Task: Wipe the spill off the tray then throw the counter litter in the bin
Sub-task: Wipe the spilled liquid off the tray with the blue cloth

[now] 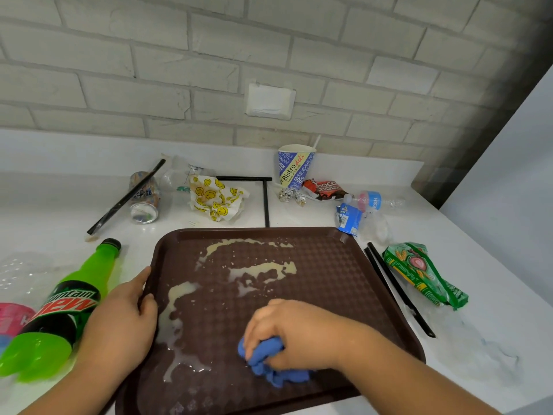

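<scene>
Right hand grips one blue cloth on one tray; left hand clasps tray rim; one green bottle beside.

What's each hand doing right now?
Left hand: holds the left rim of the tray, thumb over it.
Right hand: closed round the blue cloth, on the tray.

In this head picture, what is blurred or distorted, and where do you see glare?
Head view: the wide lens curves the brick wall and the counter; the right hand and the blue cloth look slightly blurred; the spill shines with glare near the left of the tray; the upper right corner is dark.
</scene>
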The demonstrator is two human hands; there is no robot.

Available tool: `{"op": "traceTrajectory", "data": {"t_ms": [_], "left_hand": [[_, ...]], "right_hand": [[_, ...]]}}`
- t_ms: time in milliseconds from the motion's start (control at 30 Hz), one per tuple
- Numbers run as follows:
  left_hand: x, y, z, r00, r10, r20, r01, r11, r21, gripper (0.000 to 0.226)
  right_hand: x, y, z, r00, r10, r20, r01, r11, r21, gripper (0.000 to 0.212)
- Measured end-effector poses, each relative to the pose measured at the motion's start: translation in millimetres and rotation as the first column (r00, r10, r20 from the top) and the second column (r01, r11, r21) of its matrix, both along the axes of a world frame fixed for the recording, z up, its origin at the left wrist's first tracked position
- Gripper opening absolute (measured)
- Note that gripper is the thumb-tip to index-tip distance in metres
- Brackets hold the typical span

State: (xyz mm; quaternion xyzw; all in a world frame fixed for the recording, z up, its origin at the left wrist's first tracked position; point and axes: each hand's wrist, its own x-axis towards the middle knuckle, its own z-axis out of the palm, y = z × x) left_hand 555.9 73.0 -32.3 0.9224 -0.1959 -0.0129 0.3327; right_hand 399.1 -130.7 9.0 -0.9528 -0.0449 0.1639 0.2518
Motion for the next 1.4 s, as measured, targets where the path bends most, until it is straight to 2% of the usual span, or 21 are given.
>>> {"op": "traceTrajectory", "data": {"t_ms": [100,167,233,300,333,467,533,600,667,733,800,900,1000,1100,1167,1233,1333,1400], "left_hand": [[1,0,0,1.0,-0.003,0.0,0.003,1.0,0.001,0.049],[1,0,-1,1.0,-0.001,0.0,0.001,1.0,0.005,0.049],[1,-1,-1,1.0,0.001,0.0,-0.001,1.0,0.008,0.049],[1,-1,-1,1.0,0.004,-0.003,-0.004,1.0,0.008,0.049],[1,0,-1,1.0,0.004,-0.002,-0.004,1.0,0.011,0.049],[2,0,-3,1.0,-0.004,0.008,0.004,1.0,0.022,0.049],[3,0,-3,1.0,-0.006,0.009,0.005,1.0,0.028,0.049],[2,0,-3,1.0,-0.007,0.008,0.007,1.0,0.025,0.049],[2,0,-3,1.0,-0.006,0.005,0.006,1.0,0.021,0.049],[3,0,-3,1.0,-0.006,0.001,0.005,1.0,0.019,0.049],[3,0,-3,1.0,-0.003,-0.001,0.003,1.0,0.015,0.049],[2,-1,-2,1.0,-0.007,0.004,0.007,1.0,0.014,0.049],[3,0,-3,1.0,-0.008,0.008,0.008,1.0,0.019,0.049],[3,0,-4,1.0,-0.007,0.006,0.007,0.999,0.031,0.049],[3,0,-4,1.0,-0.007,0.006,0.007,0.999,0.034,0.05],[3,0,-3,1.0,-0.009,0.008,0.009,0.999,0.035,0.05],[3,1,-3,1.0,-0.011,0.002,0.011,1.0,0.027,0.049],[4,1,-3,1.0,-0.013,0.001,0.013,1.0,0.023,0.049]], "right_hand": [[-13,-36,4,0.979,-0.202,-0.037,0.203,0.979,0.029,0.024],[-16,-55,4,0.941,-0.337,0.033,0.336,0.942,0.014,0.022],[-15,-57,-1,0.916,-0.385,0.111,0.393,0.918,-0.058,0.022],[-14,-41,-6,0.927,-0.335,0.172,0.361,0.92,-0.153,0.025],[-15,-29,-9,0.939,-0.29,0.186,0.319,0.936,-0.151,0.028],[-22,-2,-10,0.987,-0.102,0.128,0.107,0.994,-0.031,0.032],[-23,-7,-6,0.988,-0.124,0.09,0.125,0.992,0.0,0.032],[-19,-7,-4,0.977,-0.172,0.126,0.177,0.984,-0.03,0.03],[-11,4,-4,0.977,-0.12,0.178,0.135,0.988,-0.079,0.028],[-8,20,-6,0.984,-0.007,0.178,0.02,0.997,-0.076,0.028],[-10,23,-2,0.991,0.066,0.114,-0.061,0.997,-0.041,0.028],[-11,4,7,0.999,0.036,-0.015,-0.037,0.999,-0.027,0.028],[-9,5,6,0.998,0.033,0.047,-0.03,0.997,-0.071,0.027],[-11,23,-1,0.984,0.149,0.1,-0.147,0.989,-0.027,0.026],[-13,21,4,0.978,0.2,0.062,-0.2,0.98,-0.005,0.027],[-15,8,12,0.981,0.183,-0.062,-0.182,0.983,0.019,0.029],[-21,-22,20,0.957,0.072,-0.281,-0.066,0.997,0.031,0.032],[-25,-44,25,0.94,-0.046,-0.339,0.051,0.999,0.005,0.031]]}}
